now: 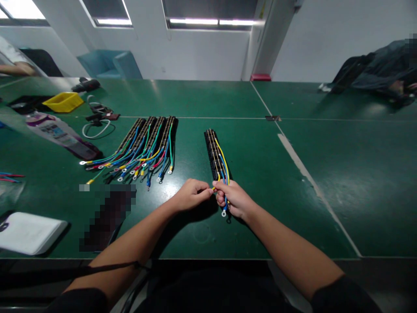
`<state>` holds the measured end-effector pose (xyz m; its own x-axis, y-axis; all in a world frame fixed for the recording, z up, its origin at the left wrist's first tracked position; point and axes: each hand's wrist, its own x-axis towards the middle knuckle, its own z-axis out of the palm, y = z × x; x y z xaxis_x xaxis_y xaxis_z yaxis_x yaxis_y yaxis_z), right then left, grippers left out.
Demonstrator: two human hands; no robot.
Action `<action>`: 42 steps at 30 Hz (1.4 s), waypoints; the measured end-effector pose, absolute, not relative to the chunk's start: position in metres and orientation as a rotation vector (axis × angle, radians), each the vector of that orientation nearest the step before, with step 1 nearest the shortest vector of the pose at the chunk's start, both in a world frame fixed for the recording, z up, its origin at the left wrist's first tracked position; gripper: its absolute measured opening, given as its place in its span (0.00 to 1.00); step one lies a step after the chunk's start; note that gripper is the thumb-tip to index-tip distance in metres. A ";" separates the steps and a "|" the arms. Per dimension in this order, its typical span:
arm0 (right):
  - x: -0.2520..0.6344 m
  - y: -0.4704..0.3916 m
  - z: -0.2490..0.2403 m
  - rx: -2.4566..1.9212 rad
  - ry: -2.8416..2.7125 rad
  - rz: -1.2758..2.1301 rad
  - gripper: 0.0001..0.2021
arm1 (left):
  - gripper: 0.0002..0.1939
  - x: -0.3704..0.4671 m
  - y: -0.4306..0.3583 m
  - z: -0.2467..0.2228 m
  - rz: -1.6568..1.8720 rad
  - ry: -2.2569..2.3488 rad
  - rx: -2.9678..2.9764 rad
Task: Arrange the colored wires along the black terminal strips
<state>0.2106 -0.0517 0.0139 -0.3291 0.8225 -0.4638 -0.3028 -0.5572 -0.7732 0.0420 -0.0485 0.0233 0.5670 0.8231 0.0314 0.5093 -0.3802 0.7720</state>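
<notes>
While left hand and right hand pinch wires, the black strip seems brass-lined.

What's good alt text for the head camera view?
Two bare hands, left and right, hold yellow and blue wires on a black terminal strip at a green table. Four similar wired strips, a bottle and a yellow bin sit to the left.

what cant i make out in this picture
Head view: yellow wire's end, hidden by the left hand.
Head view: middle of the blue wires, hidden by the right hand.
Head view: bottle's lettering, too blurred.
Head view: dark flat object's details, pixelated.
Head view: person at right, partly cut off by the edge.
</notes>
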 end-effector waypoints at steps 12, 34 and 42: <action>0.212 -0.051 0.014 -1.053 -0.670 2.028 0.14 | 0.22 0.039 -0.049 0.020 0.600 1.038 2.086; 0.216 -0.049 0.017 -0.994 -0.599 2.112 0.14 | 0.14 0.034 -0.047 0.016 0.810 0.820 1.453; 0.210 -0.053 0.017 -1.143 -0.792 1.997 0.14 | 0.13 0.035 -0.045 0.016 0.768 0.813 1.475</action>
